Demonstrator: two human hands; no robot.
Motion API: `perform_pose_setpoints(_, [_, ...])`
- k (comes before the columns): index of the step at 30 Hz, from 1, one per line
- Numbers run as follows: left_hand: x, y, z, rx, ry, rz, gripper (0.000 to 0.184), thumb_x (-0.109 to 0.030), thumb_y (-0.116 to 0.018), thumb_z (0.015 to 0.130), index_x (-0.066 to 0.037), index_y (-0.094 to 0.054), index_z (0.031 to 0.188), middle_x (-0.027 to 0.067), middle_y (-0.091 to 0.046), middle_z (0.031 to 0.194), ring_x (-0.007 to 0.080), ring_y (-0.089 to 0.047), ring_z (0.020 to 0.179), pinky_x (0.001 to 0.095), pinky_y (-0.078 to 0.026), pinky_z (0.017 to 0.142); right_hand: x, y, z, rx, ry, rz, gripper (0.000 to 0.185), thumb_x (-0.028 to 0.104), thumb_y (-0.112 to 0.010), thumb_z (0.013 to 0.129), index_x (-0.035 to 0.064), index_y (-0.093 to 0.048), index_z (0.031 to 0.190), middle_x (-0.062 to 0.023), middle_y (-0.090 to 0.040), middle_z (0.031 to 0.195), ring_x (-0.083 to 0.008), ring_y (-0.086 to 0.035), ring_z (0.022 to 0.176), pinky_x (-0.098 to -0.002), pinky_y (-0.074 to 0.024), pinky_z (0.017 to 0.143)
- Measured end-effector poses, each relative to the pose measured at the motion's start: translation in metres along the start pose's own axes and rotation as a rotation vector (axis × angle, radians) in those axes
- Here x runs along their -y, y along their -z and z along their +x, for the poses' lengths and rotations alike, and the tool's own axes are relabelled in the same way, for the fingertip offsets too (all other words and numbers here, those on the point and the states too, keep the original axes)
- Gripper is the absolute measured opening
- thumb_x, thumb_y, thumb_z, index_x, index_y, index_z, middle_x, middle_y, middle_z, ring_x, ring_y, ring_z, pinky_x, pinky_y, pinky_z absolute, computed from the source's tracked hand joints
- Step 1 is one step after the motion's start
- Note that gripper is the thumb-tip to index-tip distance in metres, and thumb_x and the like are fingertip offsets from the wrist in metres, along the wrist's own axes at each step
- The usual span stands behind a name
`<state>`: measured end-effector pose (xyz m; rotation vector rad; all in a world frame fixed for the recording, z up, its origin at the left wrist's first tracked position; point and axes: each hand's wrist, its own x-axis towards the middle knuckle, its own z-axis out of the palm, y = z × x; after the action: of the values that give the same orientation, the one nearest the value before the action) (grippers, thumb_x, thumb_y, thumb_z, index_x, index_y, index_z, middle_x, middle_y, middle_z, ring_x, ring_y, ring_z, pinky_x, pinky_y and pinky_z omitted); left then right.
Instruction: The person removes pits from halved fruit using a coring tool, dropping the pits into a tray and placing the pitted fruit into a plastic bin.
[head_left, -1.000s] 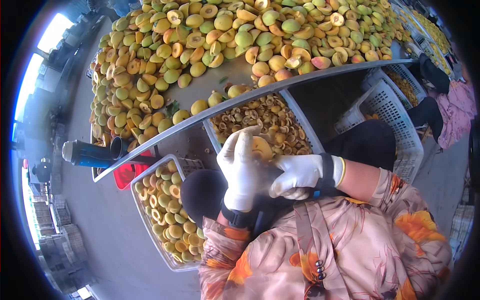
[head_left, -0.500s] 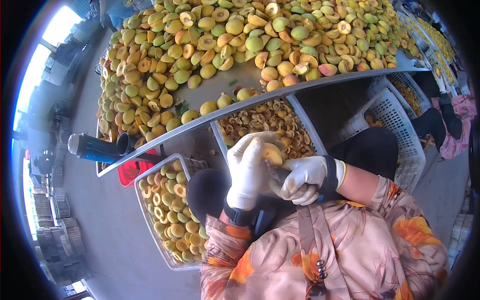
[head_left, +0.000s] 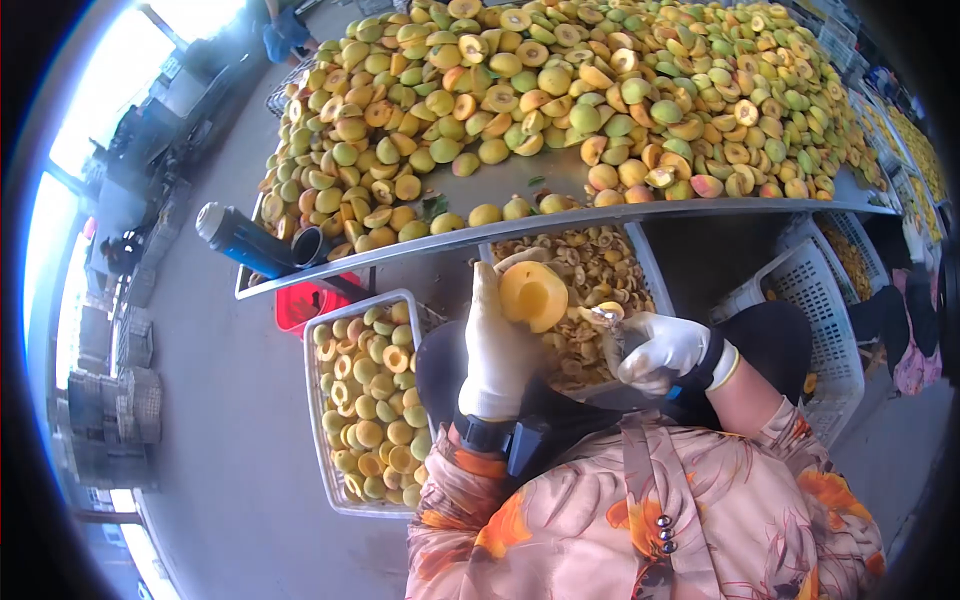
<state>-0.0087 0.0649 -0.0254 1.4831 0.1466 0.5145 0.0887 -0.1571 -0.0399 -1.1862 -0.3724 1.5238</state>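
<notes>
My left hand (head_left: 497,345), in a white glove, holds a yellow peach half (head_left: 533,296) with its hollow cut face turned up toward me. White-gloved too, my right hand (head_left: 662,352) has its fingers wrapped round a metal spoon-like pitting tool (head_left: 608,313), with a yellowish bit at its tip. The tool is apart from the peach half, to its right. Below both hands, a crate (head_left: 655,270) under the table holds many brown and yellow pits and scraps. A white crate (head_left: 318,440) of peach halves stands at my left.
A metal-edged table (head_left: 470,238) carries a large heap of peach halves (head_left: 560,90). A blue flask (head_left: 240,240) and a dark cup (head_left: 309,246) stand at its left corner, above a red container (head_left: 300,303). Grey crates (head_left: 815,300) stand at right, near another person's leg (head_left: 882,320).
My hands have moved apart; the tool has come away from the peach half to the right. The peach half now shows its hollow face. The whole view has shifted.
</notes>
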Motion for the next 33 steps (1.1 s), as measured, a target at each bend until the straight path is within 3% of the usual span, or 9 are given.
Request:
perform_pose_setpoints(2, [0.003,0.032,-0.005,-0.026,0.188,-0.380,0.047,-0.036,-0.033,0.112,0.000,-0.057,0.130,0.0102,-0.067,0.115,0.0185,-0.065,0.102,0.0321,-0.055,0.090,-0.049,0.030,0.034,-0.421,0.506,-1.058,0.041,0.017,-0.071,0.086,-0.0047,-0.061,0.120,-0.0191,-0.069,0.086,-0.0284,-0.069,0.078,-0.0389,-0.0548,0.072])
perform_pose_setpoints(4, [-0.011,0.066,-0.019,-0.117,0.160,-0.509,0.036,-0.023,-0.046,0.105,0.002,-0.056,0.130,0.0145,-0.067,0.114,0.0248,-0.067,0.100,0.0336,-0.055,0.088,-0.042,0.012,0.034,-0.648,0.100,-0.990,0.055,0.023,-0.069,0.086,-0.0025,-0.056,0.133,-0.0242,-0.070,0.106,-0.0373,-0.067,0.104,-0.0416,-0.0506,0.094])
perform_pose_setpoints(6, [-0.025,0.109,-0.049,-0.278,0.090,-0.370,0.035,-0.021,-0.052,0.102,0.001,-0.056,0.130,0.0148,-0.067,0.115,0.0260,-0.067,0.100,0.0344,-0.055,0.086,-0.068,0.022,0.046,-0.722,0.291,-0.932,0.052,0.027,-0.068,0.086,0.0003,-0.058,0.129,-0.0285,-0.069,0.105,-0.0434,-0.067,0.102,-0.0452,-0.0523,0.089])
perform_pose_setpoints(10, [-0.019,0.226,-0.137,-0.720,0.241,-0.039,0.038,-0.023,-0.062,0.095,-0.001,-0.059,0.126,0.0090,-0.062,0.115,0.0177,-0.063,0.098,0.0307,-0.051,0.086,-0.087,0.038,0.057,-0.623,-0.228,-1.321,0.047,0.020,-0.063,0.085,-0.0022,-0.057,0.126,-0.0309,-0.065,0.114,-0.0502,-0.063,0.102,-0.0507,-0.0522,0.089])
perform_pose_setpoints(14, [0.008,0.339,-0.253,-1.097,0.335,0.411,0.030,-0.015,-0.060,0.093,0.007,-0.060,0.115,0.0128,-0.065,0.104,0.0188,-0.063,0.091,0.0319,-0.053,0.084,-0.132,0.077,0.066,-0.682,0.066,-1.366,0.039,0.021,-0.059,0.086,-0.0016,-0.056,0.117,-0.0339,-0.066,0.105,-0.0516,-0.062,0.103,-0.0561,-0.0495,0.089])
perform_pose_setpoints(18, [0.030,0.385,-0.330,-1.362,0.401,0.403,0.029,-0.013,-0.062,0.095,0.007,-0.060,0.116,0.0132,-0.066,0.104,0.0204,-0.064,0.093,0.0332,-0.055,0.084,-0.119,0.062,0.072,-0.645,-0.032,-1.404,0.044,0.021,-0.060,0.086,-0.0021,-0.055,0.123,-0.0341,-0.065,0.109,-0.0511,-0.061,0.106,-0.0541,-0.0496,0.092])
perform_pose_setpoints(24, [0.080,0.397,-0.351,-1.092,0.458,0.449,0.029,-0.018,-0.066,0.094,0.002,-0.062,0.114,0.0125,-0.067,0.106,0.0204,-0.064,0.093,0.0338,-0.054,0.084,-0.121,0.047,0.077,-0.561,-0.238,-1.380,0.060,0.023,-0.064,0.086,0.0018,-0.049,0.141,-0.0337,-0.057,0.132,-0.0486,-0.054,0.124,-0.0478,-0.0453,0.106])
perform_pose_setpoints(28, [0.108,0.364,-0.350,-0.653,0.812,1.370,0.038,-0.042,-0.070,0.085,-0.015,-0.067,0.113,0.0122,-0.071,0.108,0.0328,-0.061,0.112,0.0515,-0.038,0.105,-0.144,0.067,0.073,-0.555,-0.214,-1.489,0.062,0.031,-0.061,0.089,0.0009,-0.047,0.140,-0.0342,-0.056,0.131,-0.0498,-0.058,0.116,-0.0514,-0.0491,0.099])
perform_pose_setpoints(33, [0.093,0.347,-0.337,-0.578,0.888,1.408,0.035,-0.042,-0.071,0.083,-0.015,-0.070,0.106,0.0063,-0.073,0.103,0.0275,-0.059,0.114,0.0488,-0.036,0.101,-0.133,0.053,0.078,-0.537,-0.320,-1.436,0.064,0.030,-0.064,0.087,0.0023,-0.048,0.142,-0.0329,-0.057,0.132,-0.0490,-0.056,0.121,-0.0484,-0.0478,0.102])
